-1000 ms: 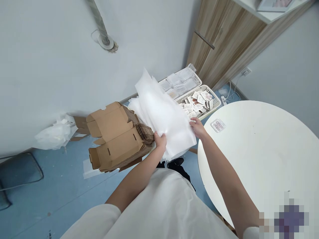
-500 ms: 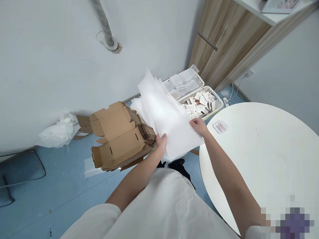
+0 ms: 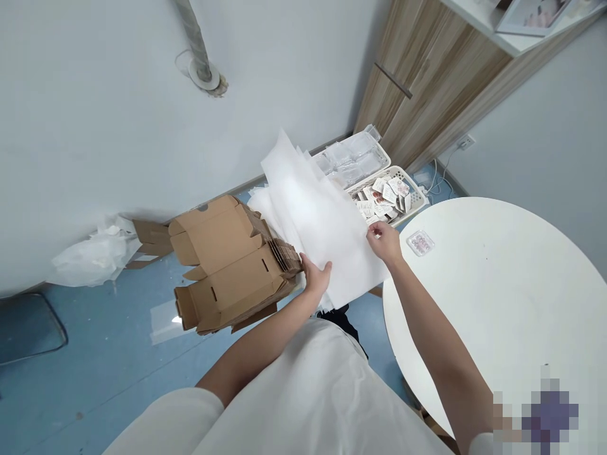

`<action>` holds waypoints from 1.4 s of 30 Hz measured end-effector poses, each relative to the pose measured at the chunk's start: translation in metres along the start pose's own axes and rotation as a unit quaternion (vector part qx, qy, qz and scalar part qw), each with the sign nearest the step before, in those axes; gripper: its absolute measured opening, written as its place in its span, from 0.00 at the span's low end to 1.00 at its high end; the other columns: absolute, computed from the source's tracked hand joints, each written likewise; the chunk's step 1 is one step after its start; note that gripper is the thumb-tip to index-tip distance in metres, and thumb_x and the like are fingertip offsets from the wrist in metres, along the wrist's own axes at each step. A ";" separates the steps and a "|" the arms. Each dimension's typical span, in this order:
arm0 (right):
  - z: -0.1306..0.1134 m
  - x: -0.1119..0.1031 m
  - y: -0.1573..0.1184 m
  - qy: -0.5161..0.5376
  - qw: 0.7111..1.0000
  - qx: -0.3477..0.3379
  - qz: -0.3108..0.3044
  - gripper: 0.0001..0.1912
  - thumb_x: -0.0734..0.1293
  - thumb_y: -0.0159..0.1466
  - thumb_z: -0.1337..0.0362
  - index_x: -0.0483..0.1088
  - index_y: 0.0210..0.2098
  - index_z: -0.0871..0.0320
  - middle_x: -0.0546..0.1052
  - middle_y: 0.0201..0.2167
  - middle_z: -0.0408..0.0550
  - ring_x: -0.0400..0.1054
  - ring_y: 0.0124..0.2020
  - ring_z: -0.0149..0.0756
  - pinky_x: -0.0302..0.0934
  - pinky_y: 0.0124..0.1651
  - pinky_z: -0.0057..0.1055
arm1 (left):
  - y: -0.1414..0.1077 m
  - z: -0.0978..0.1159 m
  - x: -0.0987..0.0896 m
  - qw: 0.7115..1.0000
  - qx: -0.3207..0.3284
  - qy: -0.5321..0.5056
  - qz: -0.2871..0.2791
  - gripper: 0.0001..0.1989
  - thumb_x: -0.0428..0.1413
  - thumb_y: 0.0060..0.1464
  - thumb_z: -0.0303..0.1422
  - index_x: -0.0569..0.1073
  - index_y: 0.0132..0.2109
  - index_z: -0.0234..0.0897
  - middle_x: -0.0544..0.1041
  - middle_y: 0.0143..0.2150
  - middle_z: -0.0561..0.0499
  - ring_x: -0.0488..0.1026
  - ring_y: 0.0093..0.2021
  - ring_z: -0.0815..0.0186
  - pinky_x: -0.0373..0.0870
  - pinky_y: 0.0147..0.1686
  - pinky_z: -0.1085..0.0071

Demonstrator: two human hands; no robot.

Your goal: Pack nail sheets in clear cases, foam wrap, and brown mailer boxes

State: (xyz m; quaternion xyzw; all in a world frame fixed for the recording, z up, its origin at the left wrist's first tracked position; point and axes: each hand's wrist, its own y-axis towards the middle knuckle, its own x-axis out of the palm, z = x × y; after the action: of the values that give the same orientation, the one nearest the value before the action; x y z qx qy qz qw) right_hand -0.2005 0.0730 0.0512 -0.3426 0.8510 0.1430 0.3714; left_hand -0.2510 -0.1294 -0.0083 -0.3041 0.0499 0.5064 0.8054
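A stack of thin white packing foam sheets (image 3: 327, 221) lies in front of me, its upper corners curling up. My right hand (image 3: 385, 241) pinches the right edge of the foam sheet between thumb and fingers. At the near left edge of the stack is my left hand (image 3: 315, 278), thumb and fingers spread apart. Its fingertips are close to the end of a pile of flat brown cardboard boxes (image 3: 237, 265); whether they touch it I cannot tell.
Behind the foam stand a basket of printed cards (image 3: 412, 201) and a basket of clear plastic cases (image 3: 385, 158). A round white table (image 3: 497, 284) is at right, with a small clear case (image 3: 420, 242) on it. White plastic bags (image 3: 97, 256) lie by the wall.
My left hand has spread its thumb and fingers and shifted slightly right. My right hand stays at the sheet's right edge, its fingers curled tighter. The view has shifted a little.
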 end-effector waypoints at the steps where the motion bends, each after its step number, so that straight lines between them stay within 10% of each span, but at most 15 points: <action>1: -0.004 -0.001 0.000 0.000 1.000 -0.002 -0.009 0.05 0.59 0.52 0.64 0.65 0.25 0.57 0.70 0.23 0.42 0.61 0.25 0.31 0.56 0.33 0.30 | -0.005 0.008 -0.002 1.000 0.017 0.022 0.005 0.44 0.57 0.46 0.37 0.38 0.62 0.33 0.38 0.65 0.37 0.34 0.65 0.56 0.39 0.61 0.59; 9: -0.041 -0.010 -0.004 -0.077 0.993 -0.087 0.026 0.02 0.59 0.51 0.68 0.62 0.26 0.57 0.71 0.28 0.48 0.63 0.28 0.36 0.55 0.34 0.32 | -0.011 0.061 -0.007 0.963 0.206 -0.043 -0.171 0.24 0.53 0.50 0.37 0.61 0.55 0.40 0.56 0.61 0.44 0.51 0.61 0.59 0.51 0.57 0.61; 20: -0.046 -0.044 -0.020 0.136 0.985 -0.001 0.104 0.09 0.55 0.59 0.66 0.54 0.40 0.54 0.69 0.32 0.43 0.56 0.16 0.24 0.53 0.23 0.26 | -0.007 0.048 0.009 0.982 0.031 -0.062 -0.176 0.38 0.52 0.50 0.46 0.44 0.62 0.39 0.42 0.65 0.42 0.44 0.64 0.58 0.49 0.58 0.64; 28: 0.000 -0.091 -0.068 0.162 0.969 0.109 0.151 0.07 0.55 0.57 0.63 0.62 0.32 0.56 0.71 0.33 0.45 0.62 0.20 0.25 0.58 0.26 0.28 | -0.025 0.050 0.042 0.947 -0.070 -0.137 -0.283 0.40 0.53 0.51 0.41 0.39 0.63 0.40 0.60 0.58 0.38 0.70 0.47 0.62 0.67 0.44 0.66; 37: 0.089 -0.146 -0.190 0.092 0.958 0.171 0.210 0.13 0.60 0.56 0.59 0.69 0.38 0.56 0.72 0.28 0.44 0.62 0.24 0.29 0.59 0.31 0.31 | -0.071 0.056 0.108 0.948 0.116 -0.044 -0.292 0.41 0.54 0.49 0.28 0.39 0.63 0.42 0.69 0.48 0.45 0.71 0.32 0.72 0.68 0.34 0.73; 42: 0.138 -0.160 -0.259 0.100 0.948 0.221 0.207 0.14 0.61 0.56 0.58 0.69 0.39 0.56 0.73 0.35 0.46 0.63 0.26 0.29 0.61 0.34 0.32 | -0.098 0.049 0.143 0.913 0.235 0.070 -0.325 0.21 0.53 0.49 0.29 0.65 0.52 0.37 0.72 0.40 0.47 0.68 0.29 0.72 0.67 0.37 0.70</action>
State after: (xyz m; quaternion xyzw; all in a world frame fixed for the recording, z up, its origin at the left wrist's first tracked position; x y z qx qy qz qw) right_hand 0.1301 0.0301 0.0767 -0.0801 0.9462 -0.0101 0.3135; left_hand -0.1101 -0.0196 0.0190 -0.1399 0.1227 0.1676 0.9681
